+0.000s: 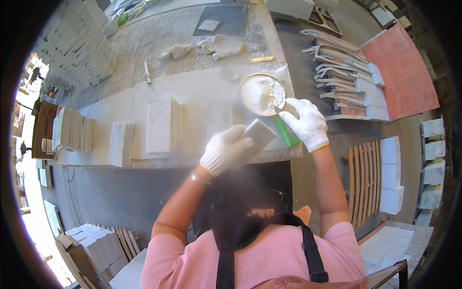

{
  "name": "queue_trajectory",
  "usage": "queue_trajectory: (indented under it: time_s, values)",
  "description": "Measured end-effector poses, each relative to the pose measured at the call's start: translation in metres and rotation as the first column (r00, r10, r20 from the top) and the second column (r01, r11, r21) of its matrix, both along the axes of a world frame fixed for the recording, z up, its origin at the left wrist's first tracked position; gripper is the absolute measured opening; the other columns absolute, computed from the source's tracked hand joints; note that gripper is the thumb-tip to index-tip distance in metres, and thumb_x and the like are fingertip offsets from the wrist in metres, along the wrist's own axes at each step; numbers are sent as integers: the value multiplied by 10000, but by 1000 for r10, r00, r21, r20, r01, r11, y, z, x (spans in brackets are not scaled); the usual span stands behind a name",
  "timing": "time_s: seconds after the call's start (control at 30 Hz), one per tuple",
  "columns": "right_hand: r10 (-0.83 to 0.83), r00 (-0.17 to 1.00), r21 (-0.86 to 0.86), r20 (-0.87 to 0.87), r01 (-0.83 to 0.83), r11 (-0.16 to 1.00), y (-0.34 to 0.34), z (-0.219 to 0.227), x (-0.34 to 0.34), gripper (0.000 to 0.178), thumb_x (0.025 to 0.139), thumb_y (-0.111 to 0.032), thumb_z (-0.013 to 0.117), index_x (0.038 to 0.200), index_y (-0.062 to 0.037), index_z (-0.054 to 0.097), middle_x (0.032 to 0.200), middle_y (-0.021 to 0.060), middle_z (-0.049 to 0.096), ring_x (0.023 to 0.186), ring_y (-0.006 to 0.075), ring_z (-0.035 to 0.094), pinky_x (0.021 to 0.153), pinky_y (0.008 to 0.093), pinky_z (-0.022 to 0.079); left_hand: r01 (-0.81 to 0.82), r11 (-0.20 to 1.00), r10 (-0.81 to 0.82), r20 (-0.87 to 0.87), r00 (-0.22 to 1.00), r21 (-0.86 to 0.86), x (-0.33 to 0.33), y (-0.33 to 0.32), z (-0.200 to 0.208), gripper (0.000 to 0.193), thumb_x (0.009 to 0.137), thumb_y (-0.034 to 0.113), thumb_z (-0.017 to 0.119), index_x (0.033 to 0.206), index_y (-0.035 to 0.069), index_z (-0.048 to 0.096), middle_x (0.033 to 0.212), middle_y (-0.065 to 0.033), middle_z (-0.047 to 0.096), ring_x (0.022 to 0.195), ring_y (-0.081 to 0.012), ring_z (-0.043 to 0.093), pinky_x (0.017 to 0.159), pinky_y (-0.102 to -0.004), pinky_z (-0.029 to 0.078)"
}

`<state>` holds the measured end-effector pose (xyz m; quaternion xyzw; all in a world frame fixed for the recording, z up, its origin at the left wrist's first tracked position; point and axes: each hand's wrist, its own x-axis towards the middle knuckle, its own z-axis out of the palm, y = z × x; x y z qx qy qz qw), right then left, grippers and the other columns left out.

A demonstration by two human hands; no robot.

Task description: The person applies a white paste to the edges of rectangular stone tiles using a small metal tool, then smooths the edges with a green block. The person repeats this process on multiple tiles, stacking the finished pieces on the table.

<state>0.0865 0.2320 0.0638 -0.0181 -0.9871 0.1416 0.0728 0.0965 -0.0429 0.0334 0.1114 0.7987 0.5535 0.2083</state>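
My left hand (225, 148), in a white knit glove, is closed around a flat pale stone tile (259, 136), tilted over the table's front edge. My right hand (308, 124), gloved the same way, is at the right rim of a round bowl (244, 98) of white powder or paste (262, 94). Its fingers and thumb are curled toward each other; a small dark tip shows by them, too little to name. Below the bowl, beside the right hand, lies a green block (287, 132).
Stacked tiles (160, 125) stand upright on the table (197, 96), with more stacks (72, 130) leftward. Farther back lie crumpled gloves (221, 46), a yellow strip (261, 59) and a tile on a dark sheet (236, 21). Pallets (364, 183) and stacked boxes (391, 173) are at right.
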Motion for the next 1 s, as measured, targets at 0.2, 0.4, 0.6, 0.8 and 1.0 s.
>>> queue_trajectory:
  time_s: [0.2,0.4,0.6,0.8,1.0]
  values:
    - [58,949,94,310,-92,991,-3,-3,-33,491,913,-479,708,1363,-282,707,1133,109,757,1037,339,724,891,487,575,5,999,-5,1,1000,-54,-16,6,3,463,951,386,661,1328,119,692,1097,-204,762,1008,-362,746,894,-429,569]
    - [98,938,19,332,-111,994,-1,-12,-48,382,922,-384,708,1275,-247,759,1120,129,769,1002,344,730,879,466,577,12,998,-11,16,1000,-67,-27,13,-6,471,950,388,666,1335,116,688,1100,-209,759,1020,-350,747,895,-421,569]
    - [96,973,-169,210,-60,984,19,-6,-49,252,931,-253,753,1146,-133,807,1088,133,782,966,287,752,861,382,579,-76,937,-37,312,949,340,-37,18,-16,442,980,286,725,1317,2,691,1114,-84,751,1000,-167,692,879,-337,561]
    - [40,980,-500,193,64,864,32,-2,-57,225,942,-202,796,1098,-39,805,1007,59,802,868,106,707,787,283,551,-145,861,-93,430,898,488,-51,20,-13,438,1003,296,735,1305,-20,702,1109,-39,735,989,-116,655,872,-299,548]
    - [53,953,-642,298,159,750,35,-17,-65,270,922,-226,787,1123,-47,810,1034,53,811,934,102,711,860,272,539,-83,940,-56,386,921,332,-62,19,-19,462,1055,381,659,1309,-2,708,1100,-18,732,977,-92,645,866,-280,537]
